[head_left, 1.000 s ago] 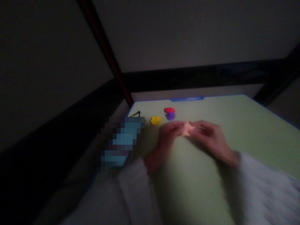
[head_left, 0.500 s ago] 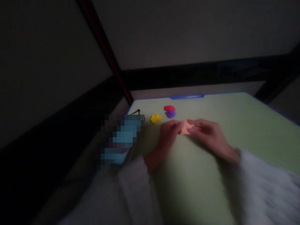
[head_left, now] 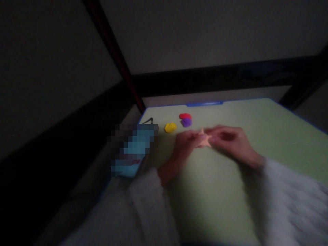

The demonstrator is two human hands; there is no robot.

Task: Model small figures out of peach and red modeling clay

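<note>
A small pinkish-orange star-shaped piece is held between my two hands, above the pale green table. My left hand pinches its left side, with the thumb lying over the front. On the right, my right hand has thumb and forefinger closed on one of its points. Fingers cover part of the piece, and blur keeps me from telling whether it is paper or clay. Beyond my left hand lie a yellow clay-like lump, a purple lump and a red lump, the last two touching.
Along the table's left edge lies a light blue item, pixelated and unclear. A thin dark loop sticks up behind it. The blue table rim carries a raised blue strip at the far side, close to the wall.
My right hand has shifted slightly right and its fingers have drawn into a tighter pinch. More of the piece's points show now. The lumps stay where they were on the table.
</note>
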